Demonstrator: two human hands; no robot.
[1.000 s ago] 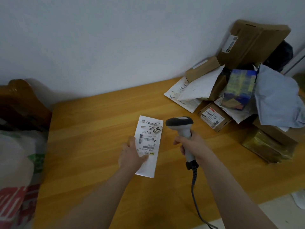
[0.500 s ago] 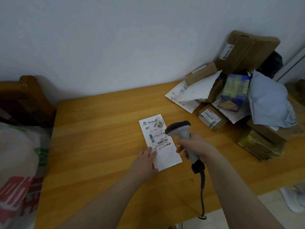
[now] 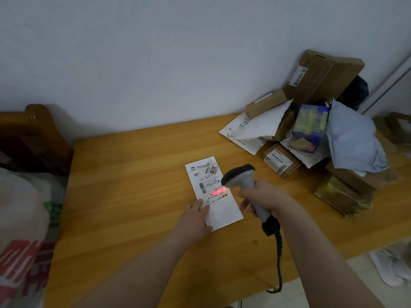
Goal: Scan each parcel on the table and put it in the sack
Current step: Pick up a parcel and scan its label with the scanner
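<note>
Left hand (image 3: 195,218) flat, fingers straight; right hand (image 3: 264,197) curled, gripping.

Home room, likely: plain painted wall (image 3: 155,63), wooden tabletop (image 3: 133,185) set against it, carved wooden furniture (image 3: 33,130) at left, pale tiled floor (image 3: 322,292).

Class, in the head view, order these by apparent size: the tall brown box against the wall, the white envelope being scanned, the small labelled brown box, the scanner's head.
1. tall brown box and white envelope: look alike, and the box is farther away, so they are unranked.
2. small labelled brown box.
3. scanner's head.
</note>
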